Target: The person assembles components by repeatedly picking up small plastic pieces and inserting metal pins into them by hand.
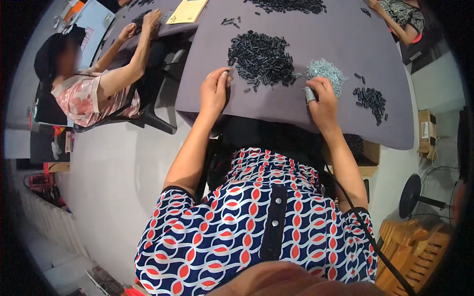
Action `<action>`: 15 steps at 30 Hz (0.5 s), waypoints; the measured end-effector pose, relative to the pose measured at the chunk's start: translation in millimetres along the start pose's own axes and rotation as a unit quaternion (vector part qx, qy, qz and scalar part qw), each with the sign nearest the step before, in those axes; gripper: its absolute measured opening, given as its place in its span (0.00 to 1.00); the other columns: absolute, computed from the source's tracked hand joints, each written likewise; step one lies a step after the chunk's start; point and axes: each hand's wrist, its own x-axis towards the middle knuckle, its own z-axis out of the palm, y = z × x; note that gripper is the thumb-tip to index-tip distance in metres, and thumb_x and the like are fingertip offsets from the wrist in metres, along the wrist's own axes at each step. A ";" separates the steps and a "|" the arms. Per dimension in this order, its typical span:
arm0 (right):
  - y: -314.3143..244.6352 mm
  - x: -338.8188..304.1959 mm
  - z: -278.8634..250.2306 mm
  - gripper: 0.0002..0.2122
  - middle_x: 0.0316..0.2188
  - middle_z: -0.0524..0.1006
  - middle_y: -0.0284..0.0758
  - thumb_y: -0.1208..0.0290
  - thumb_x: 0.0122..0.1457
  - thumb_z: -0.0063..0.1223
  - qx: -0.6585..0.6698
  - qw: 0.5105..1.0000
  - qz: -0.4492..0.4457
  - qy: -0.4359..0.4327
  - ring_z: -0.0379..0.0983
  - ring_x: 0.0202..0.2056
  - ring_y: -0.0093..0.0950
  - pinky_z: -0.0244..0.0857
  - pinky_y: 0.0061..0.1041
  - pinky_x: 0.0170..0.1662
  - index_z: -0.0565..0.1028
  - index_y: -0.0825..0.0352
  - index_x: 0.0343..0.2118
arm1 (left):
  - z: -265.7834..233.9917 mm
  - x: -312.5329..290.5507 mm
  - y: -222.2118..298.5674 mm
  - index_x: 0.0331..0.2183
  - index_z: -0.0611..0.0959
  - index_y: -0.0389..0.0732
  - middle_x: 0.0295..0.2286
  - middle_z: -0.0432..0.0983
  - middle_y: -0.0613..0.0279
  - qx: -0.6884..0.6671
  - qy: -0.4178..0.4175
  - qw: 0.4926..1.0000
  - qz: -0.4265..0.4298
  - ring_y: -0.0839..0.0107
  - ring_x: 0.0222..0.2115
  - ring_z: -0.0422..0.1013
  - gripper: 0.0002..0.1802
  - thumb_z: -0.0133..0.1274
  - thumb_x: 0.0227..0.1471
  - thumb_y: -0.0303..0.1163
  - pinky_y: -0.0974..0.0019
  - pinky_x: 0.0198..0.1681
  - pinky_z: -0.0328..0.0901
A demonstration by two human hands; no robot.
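Note:
My left hand point(214, 92) is closed in a pinch at the left of a large heap of small black cylindrical pieces point(261, 58). A small black cylindrical piece point(227, 72) shows at its fingertips. At the near edge of a pile of small shiny silvery pieces point(328, 72), my right hand point(324, 103) has its fingers curled together. Grey wrapping point(310, 94) covers its thumb. What those fingers hold, if anything, is too small to make out. To the right lies a smaller group of black pieces point(370, 102).
A grey cloth covers the table point(207, 54). More black pieces point(289, 5) lie at its far side. At the left, a seated person point(98, 93) works near a yellow pad point(187, 11); another person's arm point(402, 32) shows far right. A fan point(411, 196) stands low right.

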 end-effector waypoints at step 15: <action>1.9 0.5 1.9 0.16 0.41 0.74 0.42 0.86 0.45 0.50 0.023 0.999 -0.009 0.029 0.73 0.43 0.43 0.67 0.34 0.46 0.75 0.70 0.39 | -3.0 4.9 2.9 0.40 0.79 0.36 0.25 0.75 0.68 -0.027 0.030 0.999 -0.002 0.82 0.24 0.66 0.10 0.47 0.62 0.30 0.75 0.29 0.63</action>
